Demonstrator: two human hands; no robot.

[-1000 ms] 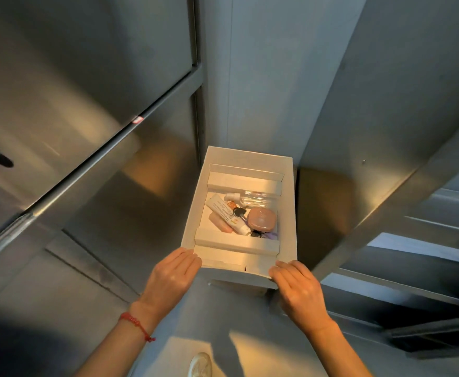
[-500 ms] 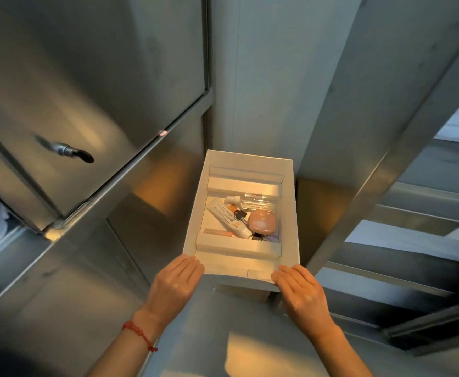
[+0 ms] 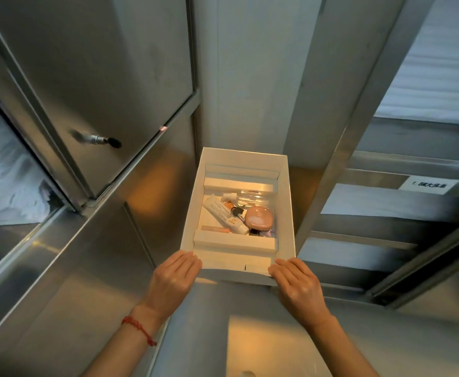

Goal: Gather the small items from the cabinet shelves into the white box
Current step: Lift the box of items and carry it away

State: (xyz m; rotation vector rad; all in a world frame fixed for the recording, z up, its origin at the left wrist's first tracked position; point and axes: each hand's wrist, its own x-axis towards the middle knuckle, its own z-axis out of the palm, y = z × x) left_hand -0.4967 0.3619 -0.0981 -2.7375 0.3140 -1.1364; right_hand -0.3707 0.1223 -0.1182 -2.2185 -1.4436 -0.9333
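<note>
We hold the white box point(image 3: 288, 213), already carrying a tube point(image 3: 224, 213) and pink compact point(image 3: 259, 218), by its near corners, left hand point(image 3: 172, 281) and right hand point(image 3: 297, 285) fingers straight against it; gathering looks complete, so next: carry level.

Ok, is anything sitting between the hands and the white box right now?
Nothing visible. The left hand and right hand already rest on the near edge of the white box, one at each near corner, fingers straight. The tube and pink case lie inside, away from the hands.
</note>
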